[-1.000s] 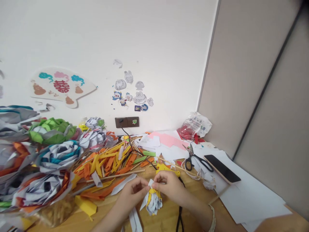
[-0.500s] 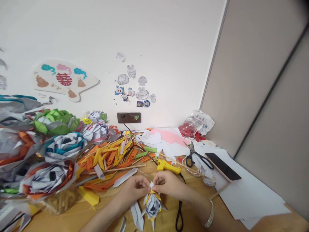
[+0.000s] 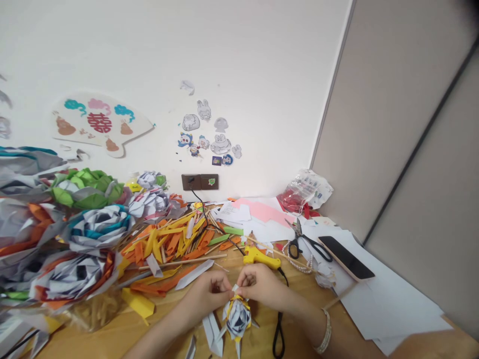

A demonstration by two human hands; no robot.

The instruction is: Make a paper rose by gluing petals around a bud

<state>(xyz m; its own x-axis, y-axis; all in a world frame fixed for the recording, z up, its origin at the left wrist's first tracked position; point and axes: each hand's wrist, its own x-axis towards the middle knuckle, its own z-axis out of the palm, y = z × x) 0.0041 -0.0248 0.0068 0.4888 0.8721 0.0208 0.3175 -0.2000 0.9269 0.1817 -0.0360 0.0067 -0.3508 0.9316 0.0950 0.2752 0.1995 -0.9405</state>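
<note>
Down near the front of the bench [image 3: 262, 344], between the two forearms, a small paper flower [image 3: 238, 319] in white and yellow sat just below the hands; whether it touched the wood could not be told. The left hand [image 3: 209, 289] had its grip pinched on the pale tip at the flower's upper end, thumb against fingers, and the right hand [image 3: 260, 285] pinched the same tip from the other side, so the two nearly met there. A bracelet [image 3: 324, 331] circled the right wrist. Just left of the flower lay a folded white strip [image 3: 213, 333], and beyond the right hand lay a yellow glue gun [image 3: 262, 258], while a black cord [image 3: 279, 318] showed to the flower's right. Farther right were scissors [image 3: 294, 247] with black handles, a string of beads [image 3: 299, 269] and a phone [image 3: 346, 258] lying on white sheets [image 3: 396, 309]. Beyond the left hand spread a heap of orange and yellow strips [image 3: 174, 243] mixed with thin sticks [image 3: 209, 258], and larger paper flowers [image 3: 84, 188] crowded the left side, some edged in green, blue or orange
</note>
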